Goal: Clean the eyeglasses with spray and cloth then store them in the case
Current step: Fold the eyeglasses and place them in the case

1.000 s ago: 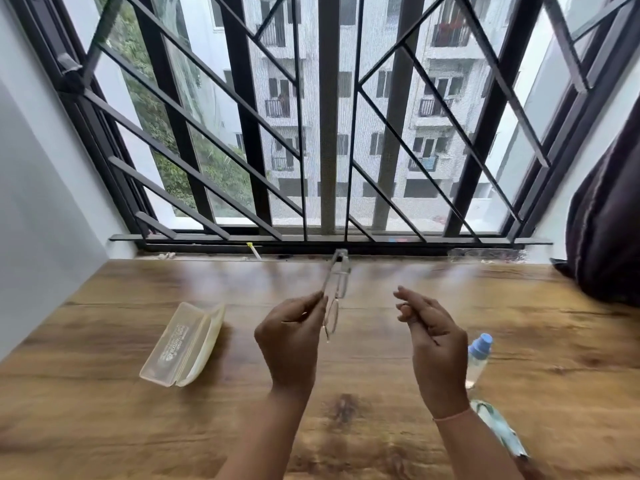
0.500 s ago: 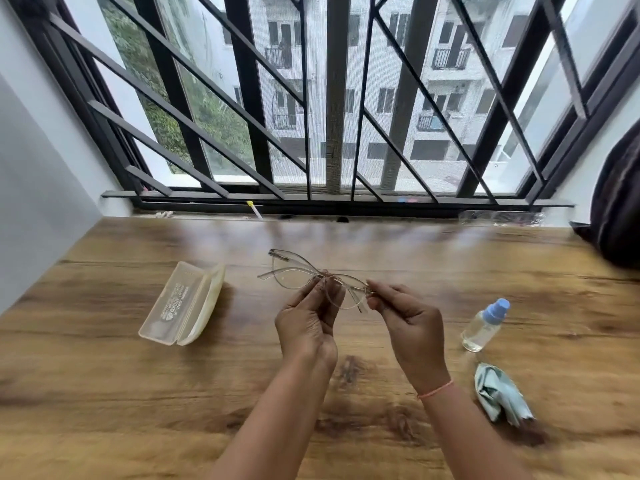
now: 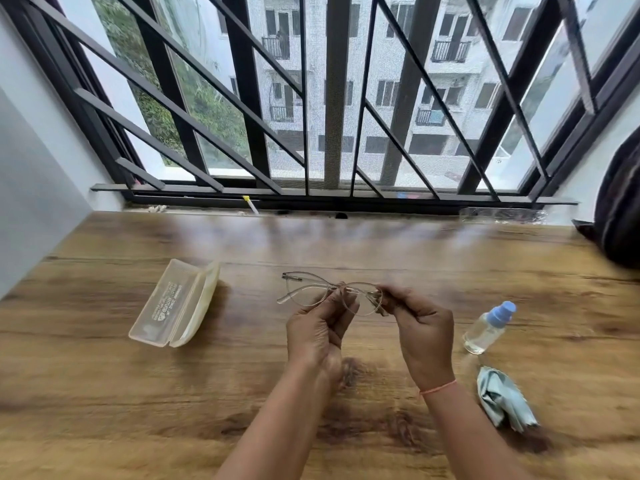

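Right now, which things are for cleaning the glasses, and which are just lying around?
For the job: eyeglasses, open case, spray bottle, cloth.
Just lying about: yellow-tipped stick, clear wrapper, dark fabric.

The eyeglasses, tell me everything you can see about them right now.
The eyeglasses have a thin, pale, see-through frame that looks like plastic, with two rounded clear lenses and small darker hinges at the outer corners. One temple seems folded across behind the lenses. They are held roughly level over the wooden table, lenses side by side. The left hand pinches them near the bridge, and the right hand pinches the right end by the hinge. Nothing else touches them.
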Action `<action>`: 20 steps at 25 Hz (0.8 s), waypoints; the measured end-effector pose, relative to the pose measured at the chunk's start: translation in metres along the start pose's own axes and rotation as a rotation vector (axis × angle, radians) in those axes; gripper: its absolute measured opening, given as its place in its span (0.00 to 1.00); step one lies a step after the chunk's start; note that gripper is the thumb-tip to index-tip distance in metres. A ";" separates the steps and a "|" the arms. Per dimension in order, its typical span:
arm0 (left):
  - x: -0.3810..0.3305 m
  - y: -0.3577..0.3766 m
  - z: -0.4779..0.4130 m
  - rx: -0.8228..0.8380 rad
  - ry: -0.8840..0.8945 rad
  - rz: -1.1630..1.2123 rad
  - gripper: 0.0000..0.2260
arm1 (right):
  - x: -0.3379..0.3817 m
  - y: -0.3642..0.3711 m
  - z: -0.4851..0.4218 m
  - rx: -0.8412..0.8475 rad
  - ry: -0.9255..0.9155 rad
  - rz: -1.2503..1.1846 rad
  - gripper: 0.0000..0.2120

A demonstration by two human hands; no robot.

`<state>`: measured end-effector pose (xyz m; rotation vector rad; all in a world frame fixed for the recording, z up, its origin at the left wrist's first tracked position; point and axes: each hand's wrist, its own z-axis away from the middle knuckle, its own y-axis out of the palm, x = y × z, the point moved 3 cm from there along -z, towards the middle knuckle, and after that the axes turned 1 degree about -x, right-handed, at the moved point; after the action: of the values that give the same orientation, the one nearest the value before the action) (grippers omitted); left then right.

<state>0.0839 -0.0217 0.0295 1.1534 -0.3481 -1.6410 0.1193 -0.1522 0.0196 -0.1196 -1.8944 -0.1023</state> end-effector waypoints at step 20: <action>-0.035 -0.039 -0.012 -0.033 0.173 -0.122 0.07 | -0.025 -0.011 -0.003 -0.073 0.048 -0.065 0.28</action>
<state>0.0702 0.0283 0.0141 1.3029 -0.1419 -1.6312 0.1283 -0.1641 -0.0034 -0.1043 -1.8477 -0.2175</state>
